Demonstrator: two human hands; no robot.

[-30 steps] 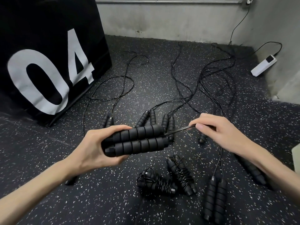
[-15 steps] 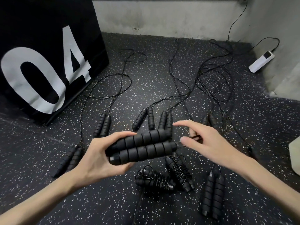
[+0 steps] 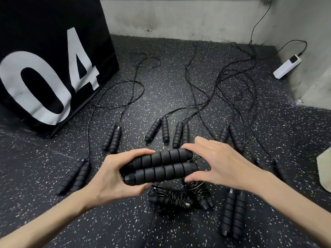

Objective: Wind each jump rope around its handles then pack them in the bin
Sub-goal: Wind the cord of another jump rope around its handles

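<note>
Left hand has its fingers wrapped around a pair of black foam handles lying side by side, held above the speckled floor. The right hand pinches the pair's right end between thumb and fingers, and it also seems to be guiding the cord, though I can't tell. On the floor I count seven loose handle pairs, like this pair, plus two already wound bundles just below the hands.
</note>
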